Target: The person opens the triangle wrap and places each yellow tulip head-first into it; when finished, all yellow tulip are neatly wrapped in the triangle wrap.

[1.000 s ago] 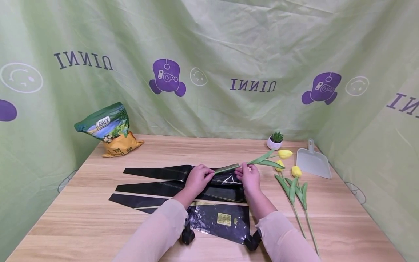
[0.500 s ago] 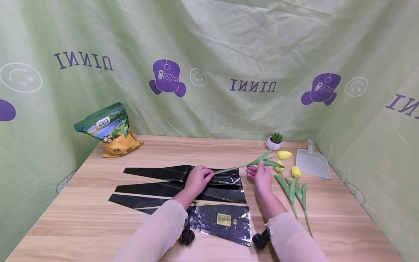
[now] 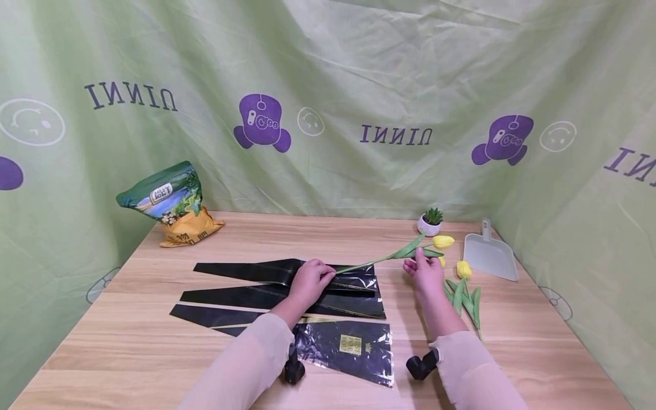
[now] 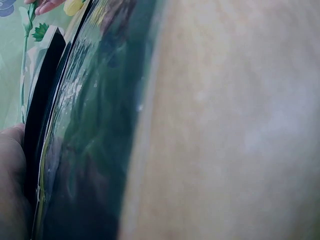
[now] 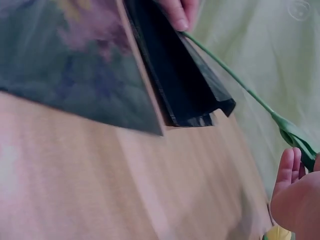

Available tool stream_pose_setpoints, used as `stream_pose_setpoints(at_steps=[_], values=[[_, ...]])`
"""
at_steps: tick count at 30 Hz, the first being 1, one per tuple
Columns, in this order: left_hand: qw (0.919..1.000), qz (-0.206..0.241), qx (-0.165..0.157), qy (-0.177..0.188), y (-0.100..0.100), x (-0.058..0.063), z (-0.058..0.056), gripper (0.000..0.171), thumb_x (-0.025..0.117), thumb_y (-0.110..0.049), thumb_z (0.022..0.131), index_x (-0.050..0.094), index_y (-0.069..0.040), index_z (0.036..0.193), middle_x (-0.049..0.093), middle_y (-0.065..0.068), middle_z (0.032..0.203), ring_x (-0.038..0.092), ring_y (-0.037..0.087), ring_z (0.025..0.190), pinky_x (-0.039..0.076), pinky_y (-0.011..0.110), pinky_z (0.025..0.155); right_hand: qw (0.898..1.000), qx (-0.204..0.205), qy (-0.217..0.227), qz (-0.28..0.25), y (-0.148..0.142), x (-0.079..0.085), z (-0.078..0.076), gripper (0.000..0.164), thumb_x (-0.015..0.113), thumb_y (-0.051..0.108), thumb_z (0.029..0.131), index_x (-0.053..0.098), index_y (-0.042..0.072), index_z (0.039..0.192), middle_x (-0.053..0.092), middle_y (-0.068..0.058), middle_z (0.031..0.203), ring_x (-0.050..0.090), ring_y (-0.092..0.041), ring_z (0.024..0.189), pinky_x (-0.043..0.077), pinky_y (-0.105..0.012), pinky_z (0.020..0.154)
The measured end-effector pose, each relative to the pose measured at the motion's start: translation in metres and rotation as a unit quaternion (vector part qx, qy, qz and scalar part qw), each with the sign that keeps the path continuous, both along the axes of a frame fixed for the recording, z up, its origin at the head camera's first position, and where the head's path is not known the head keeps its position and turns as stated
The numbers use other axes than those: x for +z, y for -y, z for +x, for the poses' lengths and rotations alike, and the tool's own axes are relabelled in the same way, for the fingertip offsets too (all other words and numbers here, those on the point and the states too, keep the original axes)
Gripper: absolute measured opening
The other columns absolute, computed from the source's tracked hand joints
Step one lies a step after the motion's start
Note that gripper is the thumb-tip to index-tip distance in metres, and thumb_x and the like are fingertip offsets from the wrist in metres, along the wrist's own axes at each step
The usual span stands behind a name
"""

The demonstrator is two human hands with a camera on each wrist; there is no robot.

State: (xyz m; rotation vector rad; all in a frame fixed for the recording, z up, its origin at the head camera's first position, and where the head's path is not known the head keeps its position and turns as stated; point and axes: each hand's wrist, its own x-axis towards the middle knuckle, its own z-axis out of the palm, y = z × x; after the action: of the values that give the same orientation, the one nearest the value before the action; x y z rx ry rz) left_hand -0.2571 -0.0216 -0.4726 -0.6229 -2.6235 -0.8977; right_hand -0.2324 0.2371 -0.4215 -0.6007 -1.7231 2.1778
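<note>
A yellow artificial tulip (image 3: 361,265) slants over a black plastic sleeve (image 3: 266,269), its flower towards the back right. The left hand (image 3: 310,281) pinches its stem end, with the palm over the sleeve; part of the grip is hidden. At the green leaves near the bloom is the right hand (image 3: 426,275), its thumb in front of a leaf and fingers behind. The right wrist view shows the leaves passing between the thumb and fingers of this right hand (image 5: 296,195). Another black sleeve (image 3: 320,299) and a printed one (image 3: 379,344) lie nearer the front.
More yellow tulips (image 3: 463,270) lie right of the right hand, partly hidden by it. Behind them stand a grey dustpan (image 3: 489,256) and a small potted succulent (image 3: 429,222). A green and orange bag (image 3: 176,202) sits at the back left, before a green curtain (image 3: 328,57).
The right hand has left the sleeve's edge and slid right along the tulip stem to the leaves by the bloom. The left hand stays in place on the stem end.
</note>
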Motion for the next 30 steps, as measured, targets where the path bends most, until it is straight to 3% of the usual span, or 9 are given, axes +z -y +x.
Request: stream_pose_setpoints(at_steps=[7,18,23,30], values=[[0.9999,0.001,-0.001,0.015,0.0,-0.001,0.0,0.013,0.069,-0.023,0.091,0.078,-0.014,0.093,0.069,0.002,0.093,0.064,0.021,0.091,0.052,0.036,0.086,0.999,0.024,0.0,-0.048,-0.009,-0.001,-0.004,0.012,0.047,0.024,0.103,0.044,0.013,0.106,0.055,0.005,0.083,0.061,-0.002,0.07,0.056,-0.015,0.076],[1.0,-0.001,-0.001,0.005,0.0,-0.002,0.001,0.012,0.069,-0.022,0.091,0.078,-0.014,0.094,0.069,0.002,0.092,0.064,0.021,0.09,0.052,0.035,0.085,0.996,0.032,-0.012,-0.088,-0.01,0.003,-0.002,0.008,0.051,0.019,0.101,0.047,0.013,0.099,0.058,0.008,0.072,0.059,-0.003,0.065,0.056,-0.015,0.068],[0.9999,0.007,0.005,0.012,-0.001,-0.001,0.002,0.013,0.07,-0.022,0.09,0.079,-0.014,0.096,0.069,0.002,0.092,0.064,0.021,0.09,0.053,0.036,0.084,0.997,0.024,-0.012,-0.078,-0.01,0.001,-0.003,0.007,0.051,0.017,0.101,0.047,0.011,0.099,0.058,0.008,0.071,0.059,-0.003,0.064,0.056,-0.015,0.068],[0.9997,0.015,0.017,0.012,-0.002,0.001,0.002,0.015,0.07,-0.022,0.09,0.079,-0.014,0.1,0.069,0.004,0.094,0.064,0.022,0.09,0.054,0.038,0.083,0.998,0.008,0.023,-0.054,-0.004,-0.008,-0.006,0.01,0.054,0.017,0.1,0.046,0.011,0.103,0.059,0.008,0.072,0.061,-0.003,0.064,0.057,-0.016,0.07]])
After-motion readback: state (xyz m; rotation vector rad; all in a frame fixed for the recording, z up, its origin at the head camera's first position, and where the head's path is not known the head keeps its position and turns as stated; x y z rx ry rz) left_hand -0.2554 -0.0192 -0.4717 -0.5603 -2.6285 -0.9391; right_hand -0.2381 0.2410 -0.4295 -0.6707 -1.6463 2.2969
